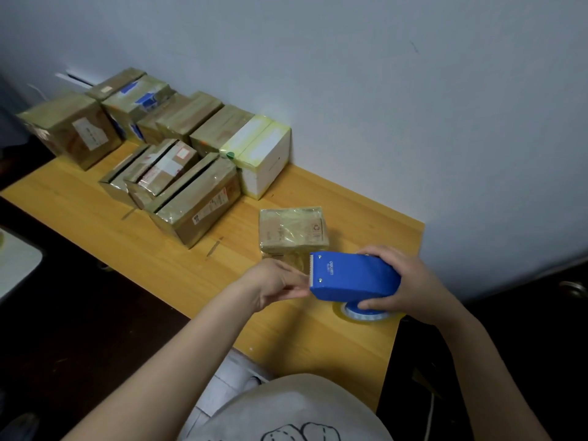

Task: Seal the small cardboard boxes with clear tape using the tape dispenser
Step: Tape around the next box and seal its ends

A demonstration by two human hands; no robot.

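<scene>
From my remote seat I see the right hand clamped around the rear of the tape dispenser, a smooth blue plastic shell with a toothed cutter at its front. A clear tape roll on a blue core shows under it. The left hand reaches its fingers to the toothed edge; I cannot tell whether they pinch tape or only touch it. Just beyond the dispenser, a small cardboard box sits on the wooden table, squat and wrapped in glossy, wrinkled film. Further back by the wall stand more taped brown boxes and a white box with yellowed tape.
</scene>
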